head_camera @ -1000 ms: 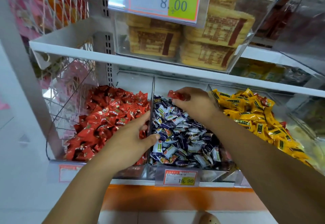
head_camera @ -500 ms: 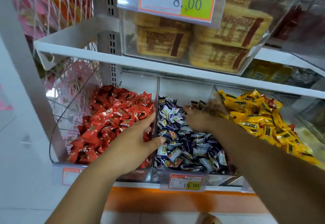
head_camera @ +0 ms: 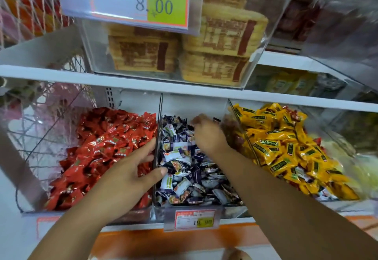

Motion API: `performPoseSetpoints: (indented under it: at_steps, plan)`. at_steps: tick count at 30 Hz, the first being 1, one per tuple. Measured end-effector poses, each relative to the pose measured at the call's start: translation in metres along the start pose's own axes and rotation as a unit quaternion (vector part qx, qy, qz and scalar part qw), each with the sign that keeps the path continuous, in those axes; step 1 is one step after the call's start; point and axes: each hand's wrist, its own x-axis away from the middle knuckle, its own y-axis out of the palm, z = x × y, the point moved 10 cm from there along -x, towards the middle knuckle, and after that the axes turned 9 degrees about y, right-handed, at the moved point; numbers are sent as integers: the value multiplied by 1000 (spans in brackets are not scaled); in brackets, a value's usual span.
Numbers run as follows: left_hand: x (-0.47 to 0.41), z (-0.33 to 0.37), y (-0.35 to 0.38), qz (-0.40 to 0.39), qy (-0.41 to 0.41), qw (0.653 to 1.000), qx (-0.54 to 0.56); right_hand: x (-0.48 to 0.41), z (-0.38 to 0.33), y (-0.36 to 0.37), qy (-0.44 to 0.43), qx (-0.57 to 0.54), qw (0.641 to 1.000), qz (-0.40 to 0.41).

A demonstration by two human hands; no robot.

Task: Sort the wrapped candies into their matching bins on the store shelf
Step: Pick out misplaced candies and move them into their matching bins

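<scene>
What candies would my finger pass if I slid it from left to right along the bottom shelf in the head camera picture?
wire rack → red candies → purple-and-white candies → yellow candies

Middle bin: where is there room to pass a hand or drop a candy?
No bare floor shows; purple candies fill it wall to wall. Open room is only above the pile, under the upper shelf. The right hand crowds the back, the left hand straddles the left divider.
</scene>
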Motion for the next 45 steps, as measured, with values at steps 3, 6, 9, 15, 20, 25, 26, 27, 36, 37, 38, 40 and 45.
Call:
performPoseSetpoints:
  at_steps: [3, 6, 9, 15, 20, 25, 26, 27, 36, 37, 38, 40, 45]
  plan:
    - [-1, -4, -1, 6, 0, 1000, 6, -31, 23, -2, 62, 69, 996, -4]
    - [1, -2, -1, 9, -4, 1000, 7, -44, 21, 15, 51, 194, 977, -77]
    - [2, -2, -1, 13, -1, 1000, 12, -51, 15, 23, 8, 237, 968, -82]
    - [1, -6, 1, 9, 8, 1000, 13, -53, 23, 20, -21, 112, 990, -81]
    - [0, -3, 0, 11, 13, 1000, 5, -53, 29, 27, 36, -55, 989, -130]
    - [-2, -3, -1, 4, 11, 1000, 1, -49, 28, 14, 57, -155, 982, -96]
    - [-2, -2, -2, 4, 13, 1000, 0, -48, 26, 9, 57, -177, 979, -84]
    - [-1, -1, -2, 3, 16, 1000, -2, -46, 26, 4, 62, -200, 975, -76]
    - [-2, -3, 5, -5, 28, 1000, -2, 3, -58, -48, -65, -331, 939, -60]
    - [-1, -3, 5, -4, 26, 1000, -3, 9, -76, -46, -86, -340, 933, -85]
    - [-1, -2, 4, -2, 25, 1000, -3, 15, -93, -41, -106, -345, 925, -119]
    - [-1, -2, 3, 3, 22, 1000, -4, 21, -119, -29, -129, -354, 907, -187]
    - [-4, 0, 3, -8, 28, 1000, 4, -7, -76, -38, -61, -199, 969, -131]
